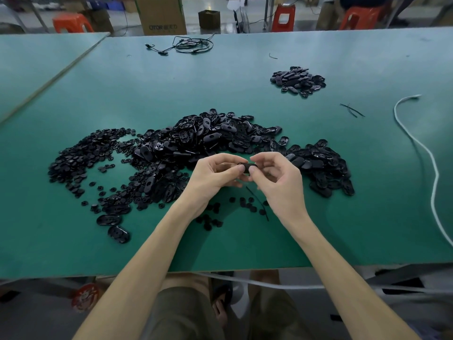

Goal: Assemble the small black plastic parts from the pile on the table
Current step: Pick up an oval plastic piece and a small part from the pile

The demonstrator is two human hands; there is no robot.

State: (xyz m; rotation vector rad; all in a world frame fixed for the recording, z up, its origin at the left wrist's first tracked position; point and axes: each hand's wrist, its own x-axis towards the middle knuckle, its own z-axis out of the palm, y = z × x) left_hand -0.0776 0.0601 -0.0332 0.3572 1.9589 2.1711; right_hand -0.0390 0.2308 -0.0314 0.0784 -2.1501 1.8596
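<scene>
A small black oval plastic part [248,166] is pinched between both hands above the green table [318,229]. My left hand [215,175] grips its left end with thumb and fingers, and my right hand [277,176] grips its right end. Behind the hands lies a large pile of black oval shells [208,138]. To the left spreads a heap of small round black discs [78,158]. A few loose discs [210,219] lie under my wrists. A smaller separate pile of oval parts [297,81] sits at the far right.
A white cable [426,153] snakes along the table's right side. A black coiled wire [188,45] lies at the far edge. Thin black ties [351,110] lie near the small pile. Cardboard boxes [160,15] and orange stools [71,23] stand beyond the table.
</scene>
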